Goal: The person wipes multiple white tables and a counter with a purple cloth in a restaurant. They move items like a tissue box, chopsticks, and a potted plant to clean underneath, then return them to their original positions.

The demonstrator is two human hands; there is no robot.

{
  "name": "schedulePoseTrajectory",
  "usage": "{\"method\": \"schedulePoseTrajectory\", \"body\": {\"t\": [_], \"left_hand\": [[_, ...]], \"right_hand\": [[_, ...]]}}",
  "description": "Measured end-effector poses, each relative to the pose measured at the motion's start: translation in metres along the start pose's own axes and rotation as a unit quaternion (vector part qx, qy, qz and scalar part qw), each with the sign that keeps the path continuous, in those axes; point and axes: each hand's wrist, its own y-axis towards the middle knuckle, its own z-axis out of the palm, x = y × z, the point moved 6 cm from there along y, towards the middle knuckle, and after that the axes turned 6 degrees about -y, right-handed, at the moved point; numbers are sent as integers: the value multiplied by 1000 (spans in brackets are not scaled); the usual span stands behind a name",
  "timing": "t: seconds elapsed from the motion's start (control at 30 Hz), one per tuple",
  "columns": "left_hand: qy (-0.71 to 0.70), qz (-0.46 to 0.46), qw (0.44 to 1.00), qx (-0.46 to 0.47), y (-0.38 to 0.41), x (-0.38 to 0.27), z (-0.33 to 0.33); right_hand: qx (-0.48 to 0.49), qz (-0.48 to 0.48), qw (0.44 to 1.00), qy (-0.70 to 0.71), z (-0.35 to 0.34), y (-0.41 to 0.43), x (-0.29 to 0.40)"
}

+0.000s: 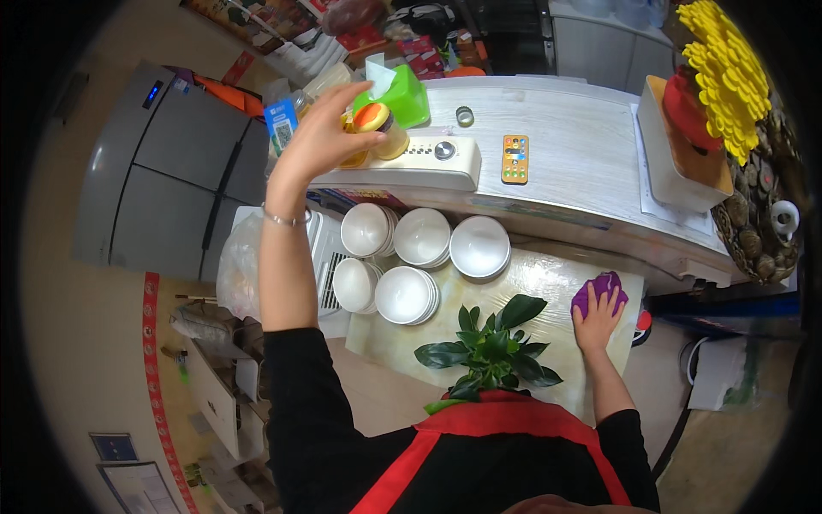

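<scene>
My left hand (pixel 327 132) reaches over the raised counter, thumb and fingers apart around a glass jar (pixel 393 145) with a yellow-and-orange lid. The thumb overlaps the jar; I cannot tell whether it touches. A second yellowish jar (pixel 354 159) is partly hidden behind the hand. Just beyond is a green tissue box (pixel 411 96) with a tissue sticking out. On the lower table's right end, my right hand (pixel 596 324) presses a crumpled purple cloth (pixel 603 287) with spread fingers. Several stacks of white bowls (pixel 407 295) stand on this table (pixel 539 273), left of the cloth.
A leafy potted plant (pixel 494 347) rises close to my apron. A cream device with a knob (pixel 445 151), a small round cap (pixel 464 115) and an orange button panel (pixel 515 159) lie on the counter (pixel 571 128). A planter (pixel 664 154) stands right; a grey refrigerator (pixel 170 167) left.
</scene>
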Motion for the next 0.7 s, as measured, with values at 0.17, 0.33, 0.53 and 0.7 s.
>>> {"method": "schedulePoseTrajectory", "body": {"t": [0.17, 0.33, 0.53, 0.7], "left_hand": [[-43, -54, 993, 95, 9, 9, 18], [-85, -67, 988, 111, 5, 5, 19], [-123, -44, 991, 34, -11, 5, 3], [-130, 53, 955, -262, -82, -27, -1]], "right_hand": [[-4, -3, 1000, 0, 2, -2, 1], [-5, 4, 1000, -4, 3, -1, -1], [-10, -14, 1000, 20, 2, -1, 9], [-9, -6, 1000, -3, 7, 1, -3]]}}
